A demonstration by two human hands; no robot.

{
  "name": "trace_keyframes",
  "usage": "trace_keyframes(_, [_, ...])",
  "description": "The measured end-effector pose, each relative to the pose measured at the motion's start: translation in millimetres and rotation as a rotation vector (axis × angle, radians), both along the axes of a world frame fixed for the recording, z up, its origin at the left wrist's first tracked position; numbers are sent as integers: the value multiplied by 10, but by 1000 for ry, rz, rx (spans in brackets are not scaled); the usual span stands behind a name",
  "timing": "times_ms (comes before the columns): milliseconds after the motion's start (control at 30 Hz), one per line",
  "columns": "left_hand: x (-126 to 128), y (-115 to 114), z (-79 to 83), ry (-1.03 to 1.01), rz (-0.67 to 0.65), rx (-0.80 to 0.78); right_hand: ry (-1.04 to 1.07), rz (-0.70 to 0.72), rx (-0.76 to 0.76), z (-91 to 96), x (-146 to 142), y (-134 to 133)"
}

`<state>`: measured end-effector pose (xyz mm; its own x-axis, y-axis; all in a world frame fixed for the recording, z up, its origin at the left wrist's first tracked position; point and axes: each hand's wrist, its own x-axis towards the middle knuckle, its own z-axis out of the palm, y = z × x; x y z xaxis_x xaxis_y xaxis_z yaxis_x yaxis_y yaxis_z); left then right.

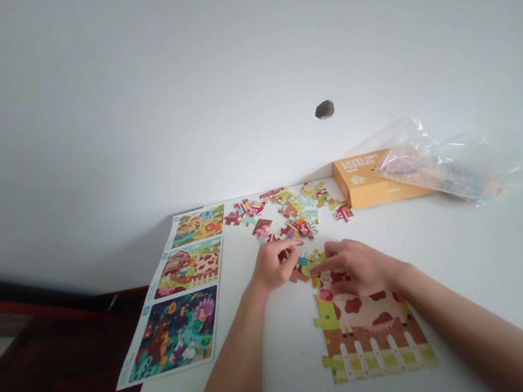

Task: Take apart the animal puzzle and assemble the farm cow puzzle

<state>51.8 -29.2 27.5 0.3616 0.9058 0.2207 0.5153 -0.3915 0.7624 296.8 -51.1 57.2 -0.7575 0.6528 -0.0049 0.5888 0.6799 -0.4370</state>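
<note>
A partly joined cow puzzle (373, 338) with a fence along its bottom lies on the white table (480, 273) in front of me. My right hand (361, 266) rests on its upper edge, fingers bent and pressed on a piece there. My left hand (275, 264) is curled beside it, pinching a small puzzle piece (299, 271) at the puzzle's top left corner. The two hands nearly touch. Several loose pieces (289, 211) lie scattered just beyond them.
A reference sheet (181, 289) with three pictures lies at the table's left edge. An orange puzzle box (369, 181) stands at the back, with a crumpled clear plastic bag (457, 166) to its right. A white wall rises behind; dark floor lies left.
</note>
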Motion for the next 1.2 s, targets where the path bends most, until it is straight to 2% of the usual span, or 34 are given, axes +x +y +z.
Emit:
trace_keyframes(100, [-3, -11, 46, 38, -112, 24, 6, -1, 11, -34, 7, 11])
trace_keyframes(200, [4, -14, 73, 36, -155, 45, 45, -6, 10, -49, -10, 6])
trace_keyframes(367, [2, -4, 39, -83, -83, 21, 159, -120, 26, -74, -47, 0])
trace_keyframes(500, [-2, 6, -30, -157, -7, -7, 169, -295, 88, -109, -50, 11])
trace_keyframes(567, [-5, 16, -68, -165, 19, 17, 123, -453, 127, -110, -40, 32])
trace_keyframes(667, [-14, 44, -127, -167, 106, 64, -59, -765, 170, -90, -4, 92])
trace_keyframes(733, [-18, 70, -162, -173, 189, 82, -209, -892, 152, -77, 30, 142])
trace_keyframes(800, [-19, 99, -186, -191, 277, 108, -307, -923, 113, -71, 58, 181])
trace_keyframes(900, [-11, 132, -198, -224, 373, 130, -336, -908, 82, -70, 64, 202])
trace_keyframes(1200, [48, 126, -180, -407, 380, -25, -290, -857, 90, -85, 8, 173])
